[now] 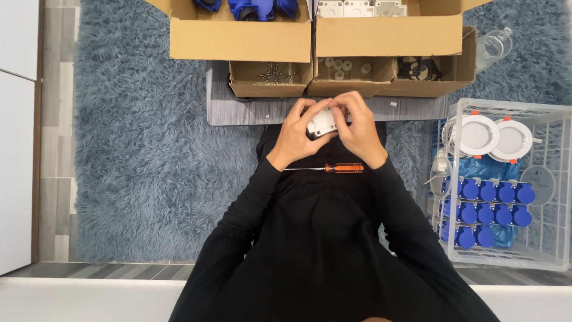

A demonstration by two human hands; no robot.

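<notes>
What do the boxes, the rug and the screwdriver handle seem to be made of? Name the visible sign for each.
The boxes: corrugated cardboard, matte brown, with folded flaps and raw cut edges. The rug: probably synthetic shag pile, grey-blue, with long, tufted fibres. The screwdriver handle: likely hard plastic, glossy orange, on a thin bright metal shaft.

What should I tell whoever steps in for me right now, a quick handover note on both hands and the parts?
Left hand and right hand: both grip one small white plastic housing, held above the lap.
Screwdriver, orange handle: lying across the lap, untouched.
Small box of screws, box of small white round parts and box of black parts sit in front on the grey mat.
Done: rows of blue socket units are stacked in the white wire basket on the right.
Left: the housing in hand; whether it is screwed yet cannot be seen.
</notes>
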